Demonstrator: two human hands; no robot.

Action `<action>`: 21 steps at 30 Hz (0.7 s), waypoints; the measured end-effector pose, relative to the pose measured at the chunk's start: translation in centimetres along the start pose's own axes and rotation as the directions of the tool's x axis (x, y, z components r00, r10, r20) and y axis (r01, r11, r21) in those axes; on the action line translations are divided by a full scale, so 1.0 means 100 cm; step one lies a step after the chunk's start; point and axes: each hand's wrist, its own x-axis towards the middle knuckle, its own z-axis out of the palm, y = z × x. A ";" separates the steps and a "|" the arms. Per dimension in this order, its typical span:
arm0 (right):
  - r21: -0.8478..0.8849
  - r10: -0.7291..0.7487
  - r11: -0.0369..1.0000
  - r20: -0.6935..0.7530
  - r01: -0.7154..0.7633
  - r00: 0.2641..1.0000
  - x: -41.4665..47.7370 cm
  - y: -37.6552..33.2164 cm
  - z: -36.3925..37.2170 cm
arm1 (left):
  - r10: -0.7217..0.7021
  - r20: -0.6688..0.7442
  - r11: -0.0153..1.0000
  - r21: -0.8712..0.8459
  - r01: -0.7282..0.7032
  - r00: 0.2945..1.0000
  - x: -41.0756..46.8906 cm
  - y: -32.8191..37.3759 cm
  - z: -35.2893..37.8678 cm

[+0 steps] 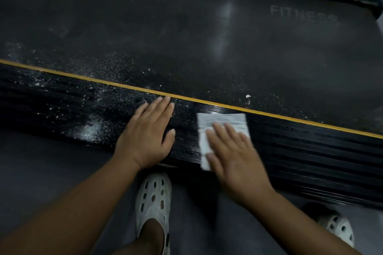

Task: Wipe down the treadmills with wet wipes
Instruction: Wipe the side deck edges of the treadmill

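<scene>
Now right hand (232,151) flat with straight fingers pressing white wipe (219,124) on ribbed side rail (300,147) of treadmill, left hand (148,132) flat on dusty rail beside it, holding nothing, 2 white clogs (152,198) on floor (41,163) below.

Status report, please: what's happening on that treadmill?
Right hand pressing wet wipe on side rail. Left hand flat on rail. White dust left of it, unwiped.

My white perforated clog (153,198) stands on the grey floor (41,163), toe forward. A second matching clog (339,227) is at lower right, blurry and only partly in view.
</scene>
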 end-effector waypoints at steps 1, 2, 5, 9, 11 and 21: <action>0.027 0.024 0.999 -0.036 -0.023 0.999 -0.002 0.011 -0.004 | -0.004 -0.001 1.000 -0.003 0.004 1.000 -0.001 -0.001 0.000; 0.048 0.025 0.999 -0.062 -0.022 0.998 0.000 0.020 -0.008 | -0.001 0.001 1.000 -0.005 0.001 1.000 -0.001 -0.001 0.000; 0.076 0.005 0.997 -0.094 0.003 0.996 0.025 0.021 -0.012 | 0.002 -0.001 1.000 -0.003 -0.002 1.000 0.000 0.000 -0.001; -0.065 0.076 0.995 0.062 -0.072 0.995 0.050 -0.015 0.002 | 0.010 -0.008 1.000 0.004 -0.010 1.000 0.002 -0.001 -0.001; -0.086 -0.039 0.995 0.088 0.046 0.995 0.035 -0.025 0.006 | 0.007 -0.013 1.000 0.002 -0.007 1.000 0.002 0.000 -0.001; -0.024 0.129 0.991 0.052 -0.128 0.990 0.044 -0.044 0.011 | 0.005 -0.007 1.000 0.013 -0.005 1.000 0.001 0.001 -0.002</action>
